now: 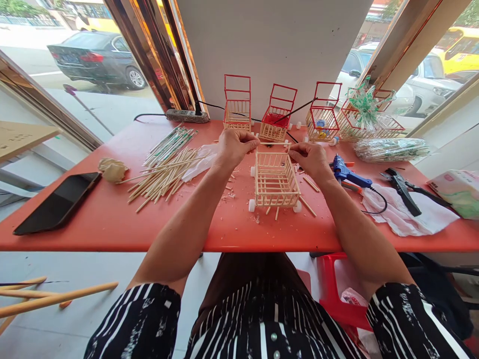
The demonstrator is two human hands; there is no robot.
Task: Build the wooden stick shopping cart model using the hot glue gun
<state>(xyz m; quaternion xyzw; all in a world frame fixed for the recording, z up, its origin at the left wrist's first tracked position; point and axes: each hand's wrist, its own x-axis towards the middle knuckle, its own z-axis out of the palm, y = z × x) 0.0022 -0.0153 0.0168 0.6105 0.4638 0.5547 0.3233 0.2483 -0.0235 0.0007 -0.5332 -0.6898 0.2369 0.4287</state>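
Note:
A small cart of thin wooden sticks [277, 182] with white wheels stands on the red table before me. Across its far end runs one wooden stick [274, 143], level and just above the basket's rim. My left hand [235, 145] pinches the left end of that stick between thumb and fingers. At the other end, my right hand [309, 157] is closed with its fingertips on the stick, close to the cart's far right corner. Whether the stick touches the cart's corners I cannot tell.
Loose sticks [168, 177] lie left beside wrapped sticks [170, 144]. A glue gun [350, 172], black pliers [402, 192] and a cloth [389, 212] lie right. Finished carts with red frames [237, 107] stand behind, near a power strip [187, 115]. A phone [58, 204] is far left.

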